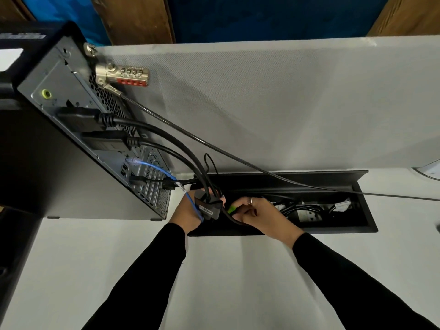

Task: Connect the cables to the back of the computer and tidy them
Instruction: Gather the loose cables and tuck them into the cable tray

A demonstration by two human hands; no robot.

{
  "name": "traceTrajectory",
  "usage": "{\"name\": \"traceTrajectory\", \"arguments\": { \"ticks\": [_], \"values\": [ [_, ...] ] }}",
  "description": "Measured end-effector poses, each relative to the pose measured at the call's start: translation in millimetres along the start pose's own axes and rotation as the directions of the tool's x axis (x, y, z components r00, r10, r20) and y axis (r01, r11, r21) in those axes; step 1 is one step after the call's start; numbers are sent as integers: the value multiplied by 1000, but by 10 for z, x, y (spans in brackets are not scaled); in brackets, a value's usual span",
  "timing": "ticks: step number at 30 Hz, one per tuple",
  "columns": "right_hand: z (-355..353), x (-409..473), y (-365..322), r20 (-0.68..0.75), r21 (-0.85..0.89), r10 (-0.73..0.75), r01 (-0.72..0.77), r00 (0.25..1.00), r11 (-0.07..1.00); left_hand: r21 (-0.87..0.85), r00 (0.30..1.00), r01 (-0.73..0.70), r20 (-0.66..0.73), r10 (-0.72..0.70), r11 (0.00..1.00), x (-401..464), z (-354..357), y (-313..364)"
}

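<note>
The computer tower (59,96) stands at the left with its back panel facing me. Two thick black cables (166,136), a blue network cable (154,169) and thin black cables are plugged into it and run down to the open cable tray (333,228) in the desk. My left hand (188,215) grips the bundle of cables, with a black adapter block (209,207) at the tray's left end. My right hand (257,213) pinches a green-tipped plug (231,209) beside a black cable just right of the bundle.
A combination lock (123,73) hangs from the tower's top rear corner; its steel cable (262,171) crosses over the tray to the right edge. The tray's lid (285,178) stands open. Sockets and coiled wires (307,210) lie inside. A grey partition (273,103) stands behind the white desk (226,270).
</note>
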State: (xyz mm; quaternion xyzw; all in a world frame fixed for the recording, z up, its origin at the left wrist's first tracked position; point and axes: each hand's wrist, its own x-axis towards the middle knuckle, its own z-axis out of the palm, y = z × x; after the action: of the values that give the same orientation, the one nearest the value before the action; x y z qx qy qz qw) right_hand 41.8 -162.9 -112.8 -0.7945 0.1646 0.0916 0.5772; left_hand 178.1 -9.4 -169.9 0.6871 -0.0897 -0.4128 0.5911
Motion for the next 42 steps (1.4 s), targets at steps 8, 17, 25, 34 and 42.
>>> {"name": "traceTrajectory", "arguments": {
  "ticks": [8,17,25,34,42],
  "values": [
    [218,265,59,-117,35,181,-178,977,983,292,996,-85,24,81,953,33,-114,-54],
    [212,186,-134,-188,-302,167,-219,968,928,258,993,85,61,-104,963,523,-485,-642],
    [-286,-434,200,-403,-827,-445,-109,800,552,92,980,11,-201,8,996,-432,51,280],
    [-632,-412,415,-421,-400,-66,-119,905,909,181,746,-273,-581,326,945,-1502,604,-65],
    [-842,-473,608,-236,-332,92,-169,967,928,667,771,-509,71,633,545,-1366,1156,176]
  ]
}}
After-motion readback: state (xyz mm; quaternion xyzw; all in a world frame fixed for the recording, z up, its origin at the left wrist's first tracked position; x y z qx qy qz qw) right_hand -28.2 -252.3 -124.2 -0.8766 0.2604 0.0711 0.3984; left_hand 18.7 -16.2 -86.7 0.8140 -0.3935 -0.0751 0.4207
